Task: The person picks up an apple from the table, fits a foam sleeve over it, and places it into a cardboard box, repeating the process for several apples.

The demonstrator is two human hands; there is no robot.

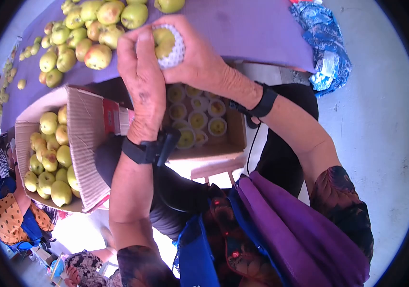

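Observation:
A yellow-green apple [163, 42] sits in a white foam net sleeve [173, 58], between my two hands above the table edge. My left hand [140, 71] is closed on the apple's left side, its fingers bent over the top. My right hand [192, 55] wraps round the sleeve's right side. Below the hands a cardboard box [230, 139] holds several sleeved apples [197, 119] in rows; my forearms hide part of it. Loose apples [98, 56] lie heaped on the purple table cover [257, 36] to the left of my hands.
A tilted cardboard carton [87, 143] full of bare apples [49, 160] stands at my left. A blue patterned cloth bundle [326, 48] hangs by the table's right end. Other people, one in an orange dotted garment [10, 220], are at the lower left.

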